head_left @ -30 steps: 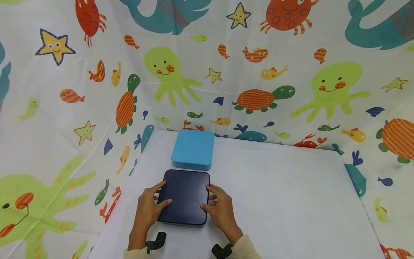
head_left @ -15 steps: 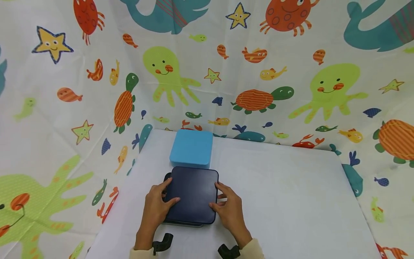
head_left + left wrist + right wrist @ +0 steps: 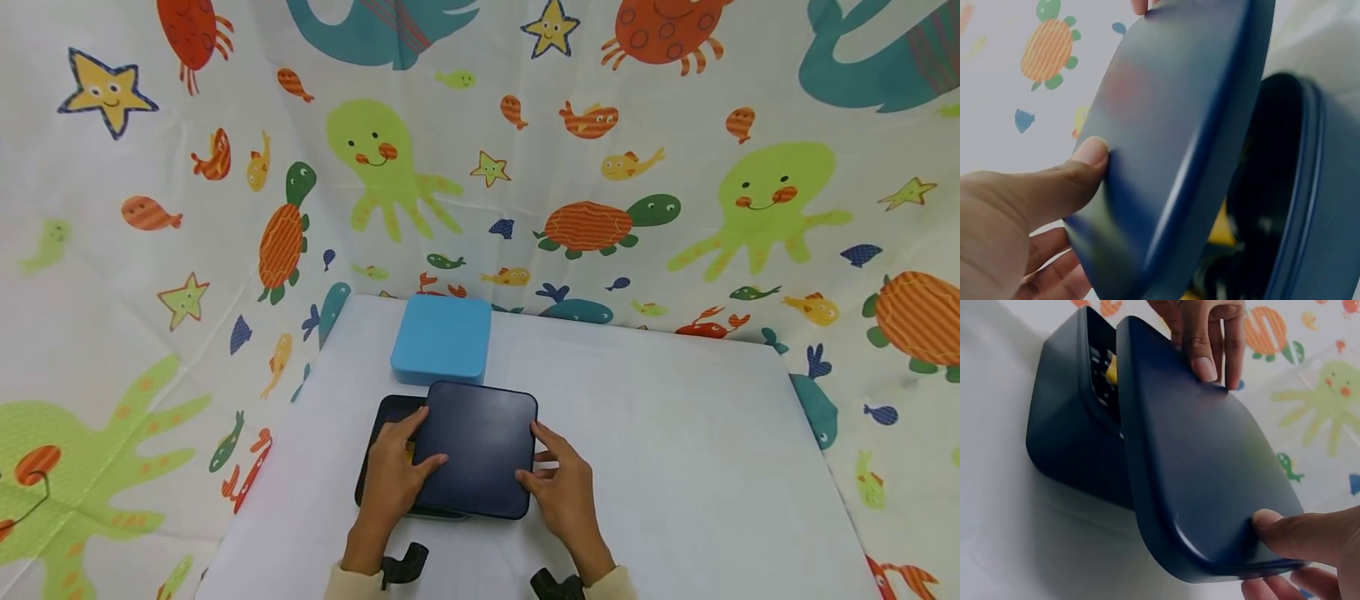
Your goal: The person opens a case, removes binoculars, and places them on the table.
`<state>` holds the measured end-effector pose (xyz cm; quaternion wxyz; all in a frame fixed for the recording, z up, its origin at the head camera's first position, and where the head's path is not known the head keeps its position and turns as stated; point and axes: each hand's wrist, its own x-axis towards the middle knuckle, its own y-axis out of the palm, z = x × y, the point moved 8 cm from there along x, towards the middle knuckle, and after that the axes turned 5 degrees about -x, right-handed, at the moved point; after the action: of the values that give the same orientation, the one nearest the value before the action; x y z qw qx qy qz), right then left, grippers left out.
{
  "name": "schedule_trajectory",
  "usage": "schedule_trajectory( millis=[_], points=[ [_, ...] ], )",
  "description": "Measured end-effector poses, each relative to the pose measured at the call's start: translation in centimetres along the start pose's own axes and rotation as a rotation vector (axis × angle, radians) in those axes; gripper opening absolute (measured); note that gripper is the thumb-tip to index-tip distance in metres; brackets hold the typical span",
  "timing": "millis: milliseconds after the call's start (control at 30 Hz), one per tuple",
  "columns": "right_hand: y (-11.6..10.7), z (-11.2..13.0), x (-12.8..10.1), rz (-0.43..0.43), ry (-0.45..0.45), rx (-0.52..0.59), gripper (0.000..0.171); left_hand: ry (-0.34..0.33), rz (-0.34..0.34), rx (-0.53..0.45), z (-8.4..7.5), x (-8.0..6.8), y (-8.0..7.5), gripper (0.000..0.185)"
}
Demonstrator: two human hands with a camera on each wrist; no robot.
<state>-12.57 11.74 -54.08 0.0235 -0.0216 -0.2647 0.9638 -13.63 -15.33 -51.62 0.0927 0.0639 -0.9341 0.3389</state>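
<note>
Both hands hold a dark navy lid [image 3: 480, 450] by its opposite edges. The left hand [image 3: 393, 467] pinches its left side, thumb on top and fingers at the edge. On the right side the right hand [image 3: 566, 487] grips the same way. Behind and left of the lid stands a navy box [image 3: 1066, 419], partly uncovered. The lid is lifted off and shifted right of it, tilted in the wrist views. Something yellow [image 3: 1221, 228] and dark items show inside the box, too blurred to name. Lid and left hand hide most of the opening.
A light blue box [image 3: 442, 337] with rounded corners stands just beyond the navy box, near the table's back edge. The white table [image 3: 675, 458] stretches to the right. A cloth [image 3: 450, 167] printed with sea animals hangs behind and at the sides.
The lid has come off the navy box and moved right, with both hands still gripping it. The box's left part and some of its contents are now uncovered. The light blue box stays put.
</note>
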Motion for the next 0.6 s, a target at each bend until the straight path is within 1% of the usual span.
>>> schedule_trajectory(
  millis=[233,400,600],
  points=[
    [-1.8,-1.1,-0.4,-0.018,0.030,-0.023,0.084,0.001,0.013,-0.053,-1.0,-0.2,1.8,0.085],
    [-2.9,-1.9,-0.5,-0.029,0.042,-0.046,0.085,0.015,0.024,-0.061,-1.9,-0.3,3.0,0.085],
    [-4.6,-2.7,-0.8,-0.036,0.046,-0.072,0.084,0.008,0.059,-0.052,-2.7,-0.6,4.9,0.083]
  ],
)
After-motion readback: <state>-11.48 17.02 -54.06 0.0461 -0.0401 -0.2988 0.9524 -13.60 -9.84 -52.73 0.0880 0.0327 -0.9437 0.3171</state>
